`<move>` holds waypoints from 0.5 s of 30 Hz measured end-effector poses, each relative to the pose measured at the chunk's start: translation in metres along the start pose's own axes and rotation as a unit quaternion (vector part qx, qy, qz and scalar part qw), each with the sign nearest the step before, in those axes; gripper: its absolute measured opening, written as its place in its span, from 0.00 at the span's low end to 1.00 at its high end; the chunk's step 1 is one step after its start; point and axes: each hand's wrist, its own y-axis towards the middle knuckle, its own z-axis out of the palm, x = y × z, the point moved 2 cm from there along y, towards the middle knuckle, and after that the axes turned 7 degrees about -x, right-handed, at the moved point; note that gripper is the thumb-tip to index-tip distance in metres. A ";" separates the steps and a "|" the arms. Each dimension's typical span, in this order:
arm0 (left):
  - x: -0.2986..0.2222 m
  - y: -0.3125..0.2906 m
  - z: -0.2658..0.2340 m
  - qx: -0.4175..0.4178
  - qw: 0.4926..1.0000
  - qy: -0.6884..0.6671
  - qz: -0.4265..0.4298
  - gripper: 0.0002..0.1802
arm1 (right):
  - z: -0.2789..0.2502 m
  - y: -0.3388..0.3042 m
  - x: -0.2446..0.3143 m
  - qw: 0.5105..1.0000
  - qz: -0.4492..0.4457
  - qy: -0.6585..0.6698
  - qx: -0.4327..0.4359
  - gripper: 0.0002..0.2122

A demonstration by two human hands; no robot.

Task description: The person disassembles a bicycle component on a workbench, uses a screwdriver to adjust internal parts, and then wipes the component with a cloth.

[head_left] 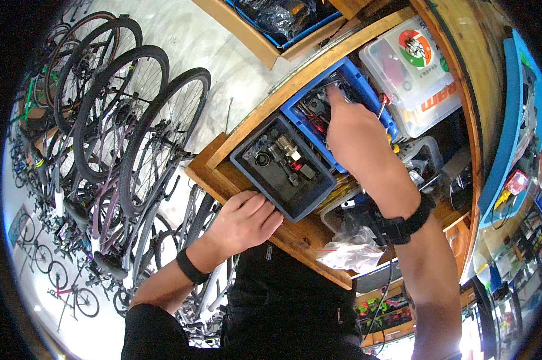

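Note:
A wooden drawer (235,139) stands pulled out before me. My left hand (247,219) grips its front edge, fingers curled over the wood beside a dark grey bin (295,201). Inside that bin lie several small metal and black parts (278,153), one with a red piece. Into the blue bin (295,111) behind it reaches my right hand (355,129), one finger stretched down among small tools and parts (313,108). The other fingertips of this hand are mostly hidden, and I see nothing held in it.
Clear plastic boxes (406,78) fill the drawer's far right. A crumpled plastic bag (355,246) lies near its front right corner. A cardboard box (265,51) sits beyond. Many bicycles (157,132) stand at the left. A blue tray (505,138) is at the right.

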 end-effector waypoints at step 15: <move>0.001 -0.001 0.002 -0.007 1.000 -0.008 0.007 0.09 | 0.012 0.009 -0.003 0.999 -0.023 -0.024 -0.040 0.14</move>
